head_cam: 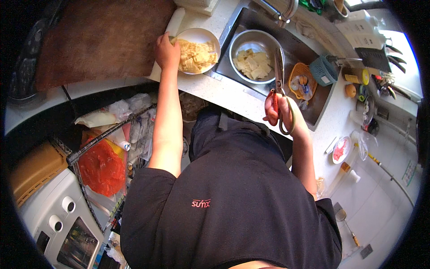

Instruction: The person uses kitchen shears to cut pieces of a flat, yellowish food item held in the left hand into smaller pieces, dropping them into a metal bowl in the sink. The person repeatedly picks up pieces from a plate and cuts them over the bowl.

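My left hand [168,50] grips the left rim of a white plate [192,33]. A pile of pale yellow, pleated tofu-skin-like pieces [198,56] lies on that plate, on the counter left of the sink. My right hand [285,109] holds a pair of kitchen scissors [278,74], with a red grip on one handle and a bare, greenish loop on the other. The blades point away from me, over the right rim of a stainless steel bowl [239,37]. Flat, pale yellow pieces [253,64] lie in the bowl, which sits at the sink.
Right of the bowl, the sink [310,116] holds an orange basket [295,79] and a blue basket [323,70]. A faucet [288,15] stands behind. A brown board [104,43] covers the left side. Further right are a knife block [373,57] and a plate with red pieces [341,150].
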Tool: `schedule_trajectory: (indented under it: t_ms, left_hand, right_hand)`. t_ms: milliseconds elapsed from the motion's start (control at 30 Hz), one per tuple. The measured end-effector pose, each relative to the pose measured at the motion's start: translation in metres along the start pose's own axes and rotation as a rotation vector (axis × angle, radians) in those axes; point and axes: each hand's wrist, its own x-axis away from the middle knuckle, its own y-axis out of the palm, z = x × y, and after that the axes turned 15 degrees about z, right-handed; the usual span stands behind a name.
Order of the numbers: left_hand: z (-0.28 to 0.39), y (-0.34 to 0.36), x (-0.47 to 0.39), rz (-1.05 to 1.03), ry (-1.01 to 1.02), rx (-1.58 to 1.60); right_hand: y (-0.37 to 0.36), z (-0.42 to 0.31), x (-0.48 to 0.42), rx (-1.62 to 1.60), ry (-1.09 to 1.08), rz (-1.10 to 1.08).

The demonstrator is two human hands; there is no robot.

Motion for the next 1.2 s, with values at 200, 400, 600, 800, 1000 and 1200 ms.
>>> schedule_trajectory:
  t_ms: [200,400,600,800,1000,1200]
  left_hand:
    - [-0.021,0.0,-0.005,-0.103,-0.306,0.152]
    - [0.009,-0.019,-0.008,0.076,-0.649,0.977]
    - [0.085,-0.077,0.011,-0.081,-0.981,1.567]
    - [0.144,-0.113,0.036,-0.241,-1.134,1.802]
    - [0.169,-0.146,0.04,-0.384,-1.307,1.948]
    - [0.174,-0.169,0.047,-0.461,-1.317,1.951]
  right_hand:
    - [0.012,-0.011,-0.006,0.029,0.048,-0.017]
    - [0.016,-0.005,-0.012,0.003,-0.016,-0.058]
    - [0.029,0.004,-0.021,0.2,-0.182,-0.186]
    - [0.045,-0.007,-0.031,0.117,-0.176,-0.354]
    - [0.039,-0.004,-0.034,0.007,-0.151,-0.435]
    - [0.036,-0.014,-0.022,0.043,-0.215,-0.444]
